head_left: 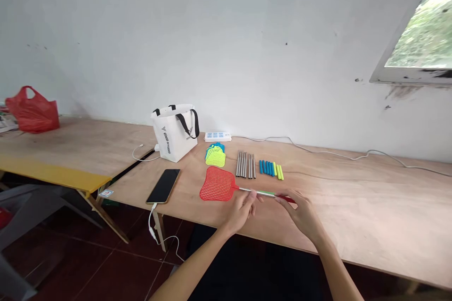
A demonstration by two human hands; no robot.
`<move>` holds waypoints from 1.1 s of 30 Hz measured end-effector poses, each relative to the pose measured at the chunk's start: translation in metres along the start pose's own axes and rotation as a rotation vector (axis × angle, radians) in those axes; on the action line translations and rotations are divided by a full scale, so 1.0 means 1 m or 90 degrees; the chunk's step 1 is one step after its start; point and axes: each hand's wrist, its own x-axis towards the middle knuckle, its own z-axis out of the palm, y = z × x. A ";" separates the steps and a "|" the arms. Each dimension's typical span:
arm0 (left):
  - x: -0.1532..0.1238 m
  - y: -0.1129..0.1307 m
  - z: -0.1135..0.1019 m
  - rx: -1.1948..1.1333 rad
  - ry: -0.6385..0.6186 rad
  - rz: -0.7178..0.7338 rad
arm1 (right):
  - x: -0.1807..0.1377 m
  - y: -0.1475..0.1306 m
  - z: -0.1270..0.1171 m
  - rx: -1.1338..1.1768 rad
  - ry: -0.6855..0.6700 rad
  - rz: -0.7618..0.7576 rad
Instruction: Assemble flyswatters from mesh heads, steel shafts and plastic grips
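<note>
A fly swatter (218,184) with a red mesh head, a metal rod and a red grip is held level over the near part of the table. My left hand (242,209) pinches its metal rod near the middle. My right hand (296,207) is closed on the red grip at the other end. Just beyond lie several metal tubes (246,164) in two groups. To their right is a row of blue grips (267,168) and yellow-green grips (278,171). Left of the tubes, yellow-green and blue mesh swatter heads (215,155) are stacked.
A white bag (174,134) with black handles stands at the back left, beside a power strip (217,137). A phone (164,186) on a charging cable lies near the front edge. One cable (318,151) runs along the wall. A red plastic bag (35,112) sits on the left table.
</note>
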 end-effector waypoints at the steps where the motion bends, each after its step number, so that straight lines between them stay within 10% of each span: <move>1: 0.002 0.000 0.000 -0.038 0.027 0.001 | 0.000 -0.004 -0.001 0.001 0.005 0.000; 17: -0.006 0.043 -0.006 -0.231 0.226 0.092 | -0.011 -0.045 0.015 -0.190 -0.001 -0.061; 33: 0.002 0.081 -0.161 -0.475 0.521 0.156 | -0.008 0.057 -0.046 -0.200 0.017 0.016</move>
